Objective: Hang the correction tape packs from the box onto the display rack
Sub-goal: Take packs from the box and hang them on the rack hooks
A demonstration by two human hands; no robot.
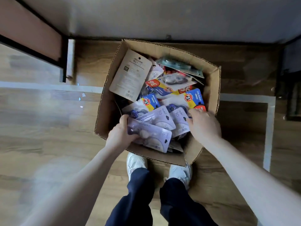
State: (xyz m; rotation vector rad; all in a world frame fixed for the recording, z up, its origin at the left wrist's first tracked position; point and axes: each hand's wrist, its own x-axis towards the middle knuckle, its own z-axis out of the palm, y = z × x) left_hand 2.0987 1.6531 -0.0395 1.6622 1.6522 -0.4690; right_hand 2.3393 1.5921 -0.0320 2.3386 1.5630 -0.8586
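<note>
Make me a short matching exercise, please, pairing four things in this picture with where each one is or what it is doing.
Things:
1. left hand
2. right hand
3. beige card
4. white shoes

States:
A. on the floor, just behind the cardboard box
B. leaning on the box's left inside wall
C. grips a lilac pack
D. reaches among packs at the box's right side

Pairs: 1-C, 2-D, 3-B, 4-A

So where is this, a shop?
Probably a shop or its stockroom: a cardboard box full of hang-hole packs sits on a wood floor by metal-framed shelving.
</note>
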